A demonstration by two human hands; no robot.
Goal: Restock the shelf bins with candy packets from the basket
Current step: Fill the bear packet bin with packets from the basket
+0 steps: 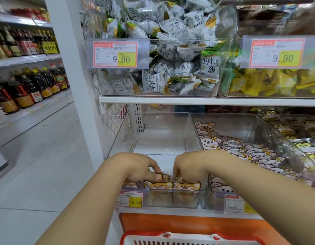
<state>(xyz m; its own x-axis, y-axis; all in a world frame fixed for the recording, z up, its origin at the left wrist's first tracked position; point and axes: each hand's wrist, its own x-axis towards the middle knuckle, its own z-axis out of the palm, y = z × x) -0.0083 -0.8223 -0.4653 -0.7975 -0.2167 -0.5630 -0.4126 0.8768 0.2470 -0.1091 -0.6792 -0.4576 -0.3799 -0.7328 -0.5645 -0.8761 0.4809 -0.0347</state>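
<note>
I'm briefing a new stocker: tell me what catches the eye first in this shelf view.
First, the left hand and right hand, fingers curled onto a row of fox-faced candy packets at the front of a nearly empty clear bin on the lower shelf. Above, grey-white plum candies overfill an upper bin bearing a red-and-yellow 9.90 price tag. The red basket sits at the bottom edge.

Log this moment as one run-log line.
step: arranging; left hand, right hand: gripping orange fox-face candy packets; where: front of clear plastic bin; red-and-white basket: below bin
</note>
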